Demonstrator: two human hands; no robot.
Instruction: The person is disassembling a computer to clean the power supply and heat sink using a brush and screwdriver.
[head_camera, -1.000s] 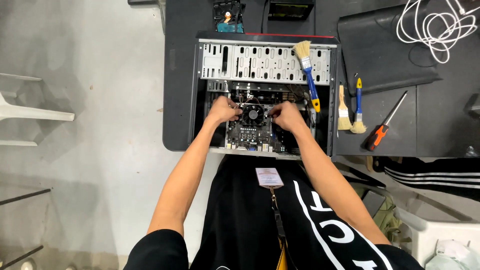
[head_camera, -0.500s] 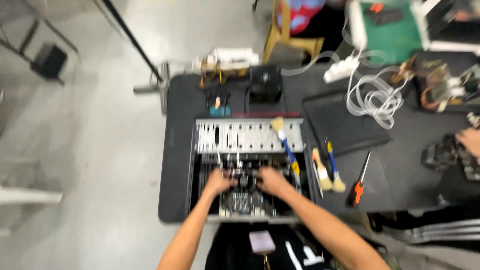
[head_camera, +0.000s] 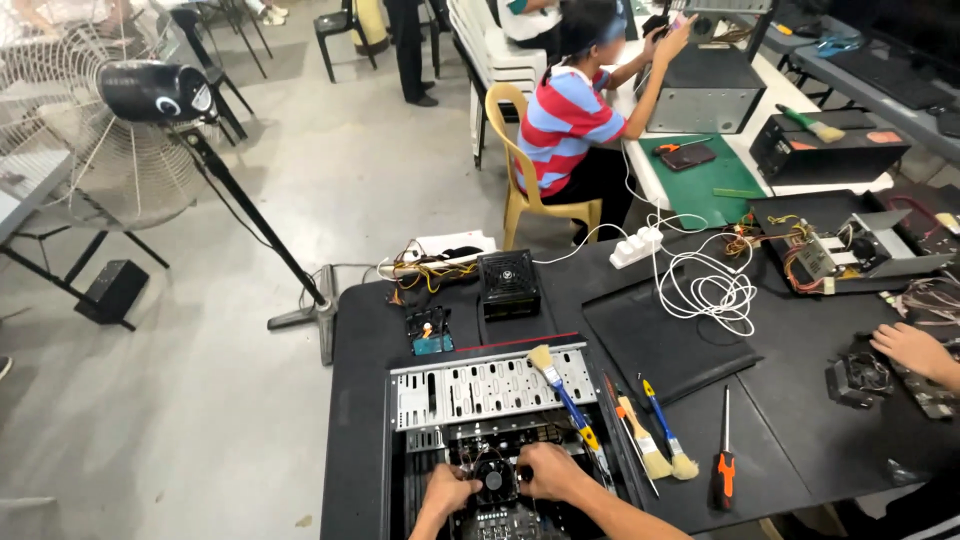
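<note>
Both hands, left hand (head_camera: 447, 492) and right hand (head_camera: 549, 472), sit inside open computer case (head_camera: 500, 440) on black tabletop (head_camera: 360, 420), either side of the cooler fan (head_camera: 492, 479); grip can't tell. Blue brush (head_camera: 565, 400) lies on case edge, orange screwdriver (head_camera: 724, 450) beside. Grey floor, standing fan (head_camera: 110, 130) left, another person's hand (head_camera: 910, 350) right.

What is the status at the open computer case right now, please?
Left hand and right hand both on the cooler fan inside the open computer case. Blue-handled brush lies across the case edge beside the right hand.
</note>
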